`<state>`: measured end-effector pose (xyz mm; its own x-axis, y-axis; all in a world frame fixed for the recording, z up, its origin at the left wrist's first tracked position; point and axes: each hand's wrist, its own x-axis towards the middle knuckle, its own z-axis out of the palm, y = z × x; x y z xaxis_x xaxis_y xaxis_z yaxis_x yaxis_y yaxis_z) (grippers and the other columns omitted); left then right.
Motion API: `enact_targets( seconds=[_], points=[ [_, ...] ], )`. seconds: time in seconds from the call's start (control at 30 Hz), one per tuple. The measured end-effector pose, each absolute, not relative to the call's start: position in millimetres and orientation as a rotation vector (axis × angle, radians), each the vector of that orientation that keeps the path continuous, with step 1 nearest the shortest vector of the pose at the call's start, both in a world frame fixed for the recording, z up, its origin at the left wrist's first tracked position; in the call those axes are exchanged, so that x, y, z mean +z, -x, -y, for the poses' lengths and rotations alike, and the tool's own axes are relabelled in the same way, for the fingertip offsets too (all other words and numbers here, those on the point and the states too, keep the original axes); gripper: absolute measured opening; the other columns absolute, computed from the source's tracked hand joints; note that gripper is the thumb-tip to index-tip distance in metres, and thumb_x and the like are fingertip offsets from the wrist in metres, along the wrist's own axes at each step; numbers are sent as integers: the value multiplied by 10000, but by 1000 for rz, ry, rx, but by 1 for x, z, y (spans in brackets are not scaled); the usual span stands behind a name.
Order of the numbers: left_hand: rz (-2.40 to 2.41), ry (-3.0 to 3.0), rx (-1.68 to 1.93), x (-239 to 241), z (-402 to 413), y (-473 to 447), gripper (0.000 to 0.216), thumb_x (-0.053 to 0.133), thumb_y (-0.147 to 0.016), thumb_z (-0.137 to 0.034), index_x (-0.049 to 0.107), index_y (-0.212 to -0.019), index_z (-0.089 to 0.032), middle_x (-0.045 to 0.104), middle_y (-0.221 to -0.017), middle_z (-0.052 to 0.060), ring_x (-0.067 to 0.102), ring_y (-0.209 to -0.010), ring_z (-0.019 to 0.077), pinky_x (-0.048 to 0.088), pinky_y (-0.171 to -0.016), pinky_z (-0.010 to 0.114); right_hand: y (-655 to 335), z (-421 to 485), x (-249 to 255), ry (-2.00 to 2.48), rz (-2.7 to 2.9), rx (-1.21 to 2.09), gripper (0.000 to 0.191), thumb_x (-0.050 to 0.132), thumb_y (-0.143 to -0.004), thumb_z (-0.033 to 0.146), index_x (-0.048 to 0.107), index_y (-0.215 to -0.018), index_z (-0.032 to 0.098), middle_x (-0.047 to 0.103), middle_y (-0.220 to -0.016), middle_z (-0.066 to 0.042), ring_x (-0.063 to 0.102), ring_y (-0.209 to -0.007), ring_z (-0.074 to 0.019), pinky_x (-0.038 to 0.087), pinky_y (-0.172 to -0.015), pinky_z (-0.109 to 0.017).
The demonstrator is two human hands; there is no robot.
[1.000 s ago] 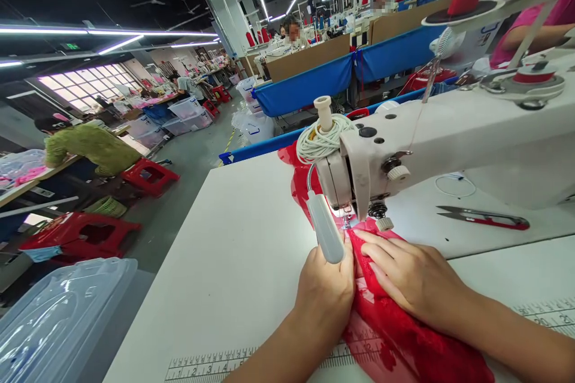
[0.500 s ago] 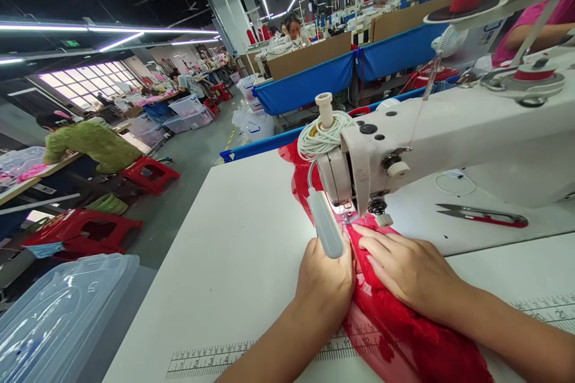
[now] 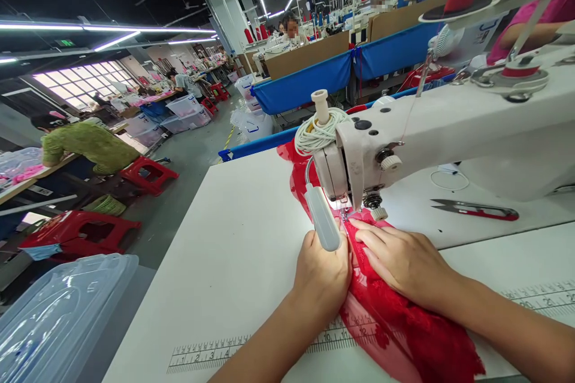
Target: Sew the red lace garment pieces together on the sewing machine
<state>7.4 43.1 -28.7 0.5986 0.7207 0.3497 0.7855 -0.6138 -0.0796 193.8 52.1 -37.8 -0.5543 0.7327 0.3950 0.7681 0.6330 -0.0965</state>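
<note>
A strip of red lace fabric [image 3: 395, 323] runs across the white table [image 3: 233, 251] and under the presser foot of a white sewing machine [image 3: 431, 131]. My left hand [image 3: 321, 278] is closed, pinching the fabric's left edge just before the needle, partly behind the machine's small lamp [image 3: 321, 221]. My right hand [image 3: 399, 260] lies flat with fingers stretched out on the fabric, to the right of the needle. More red fabric [image 3: 299, 176] shows behind the machine head.
Red-handled thread snips [image 3: 476, 209] lie on the machine bed at right. A clear plastic bin lid [image 3: 58, 317] sits at lower left. Red stools [image 3: 76, 230] and a seated person in green [image 3: 85, 146] are on the left. A printed ruler [image 3: 215, 353] runs along the table's near edge.
Both hands have crept slightly forward with the red fabric toward the needle. The view has shifted a little.
</note>
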Motion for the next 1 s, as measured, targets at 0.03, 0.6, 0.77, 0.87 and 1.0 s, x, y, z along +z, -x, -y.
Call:
enact_targets(
  seconds=[0.03, 0.6, 0.77, 0.87, 1.0],
  points=[
    [1241, 2579, -378, -28, -43, -7, 211, 424, -903, -75, 617, -894, -160, 634, -863, 96, 584, -817, 228, 421, -713, 361, -194, -52, -38, 1202, 2461, -109, 305, 367, -889, 142, 627, -1042, 184, 668, -1214, -46, 685, -916, -210, 564, -642, -327],
    [1291, 2516, -231, -26, -46, -9, 299, 396, -839, 0, 631, -951, -146, 660, -964, 117, 593, -882, 237, 448, -693, 371, -190, -54, -36, 1248, 2480, -53, 360, 338, -869, 109, 611, -1093, 177, 648, -1248, -56, 677, -952, -204, 572, -711, -330],
    [1283, 2541, -230, -26, -46, -8, 229, 428, -903, -74, 633, -953, -161, 655, -950, 104, 585, -920, 248, 441, -734, 388, -191, -56, -36, 1267, 2509, 0, 344, 326, -894, 115, 609, -1076, 187, 643, -1255, -53, 652, -1025, -208, 561, -758, -330],
    [1265, 2552, -231, -26, -46, -7, 217, 430, -923, -115, 639, -941, -168, 652, -925, 101, 576, -922, 255, 436, -755, 401, -192, -57, -36, 1269, 2518, 30, 346, 320, -900, 121, 605, -1084, 186, 644, -1251, -51, 648, -1037, -222, 565, -758, -351],
    [1278, 2562, -199, -26, -46, -7, 227, 425, -919, -121, 647, -925, -165, 644, -915, 107, 565, -919, 259, 421, -765, 410, -192, -58, -36, 1272, 2513, 61, 349, 320, -896, 109, 605, -1083, 183, 631, -1267, -64, 645, -1045, -227, 562, -780, -356]
  ],
)
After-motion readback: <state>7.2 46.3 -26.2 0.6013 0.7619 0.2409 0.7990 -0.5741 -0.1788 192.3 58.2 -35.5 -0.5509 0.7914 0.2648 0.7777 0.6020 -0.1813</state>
